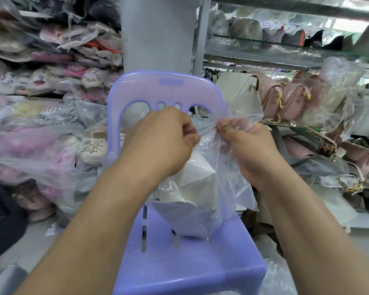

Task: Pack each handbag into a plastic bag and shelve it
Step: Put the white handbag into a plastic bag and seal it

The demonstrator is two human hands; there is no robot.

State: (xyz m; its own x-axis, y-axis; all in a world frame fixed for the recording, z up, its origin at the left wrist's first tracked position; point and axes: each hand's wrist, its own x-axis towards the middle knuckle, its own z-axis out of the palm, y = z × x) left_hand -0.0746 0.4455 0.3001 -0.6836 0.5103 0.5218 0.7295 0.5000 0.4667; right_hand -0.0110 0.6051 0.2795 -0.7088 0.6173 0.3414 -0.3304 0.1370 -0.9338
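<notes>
Fingers (189,129) of both hands are clenched on the mouth of the thin clear plastic bag (228,184), each pinching bunched film between thumb and curled fingers. Left hand (164,139) and right hand (250,150) sit close together, backs up, with the film pulled taut across the short gap between them. White boxy handbag (197,177) is already inside the bag, hanging below the hands, and its lower end seems to rest on the seat of the lilac-blue moulded plastic chair (192,265). Chair probably serves as a stand, taking the weight so both hands can work the opening. Gripping at the top edge suggests closing the mouth by twisting or knotting; can't tell which. Both forearms reach forward from the bottom of the view, wrists roughly level, and the right hand is partly wrapped in loose film. Pale pink handbags with gold chains (285,99) lie on the glass shelf (300,126) to the right, near the chair, some of them bagged; that is likely where this one goes. Bagged pink and white shoes (51,150) are piled left of the chair. Packing looks nearly finished for this handbag; shelving is not yet done.
</notes>
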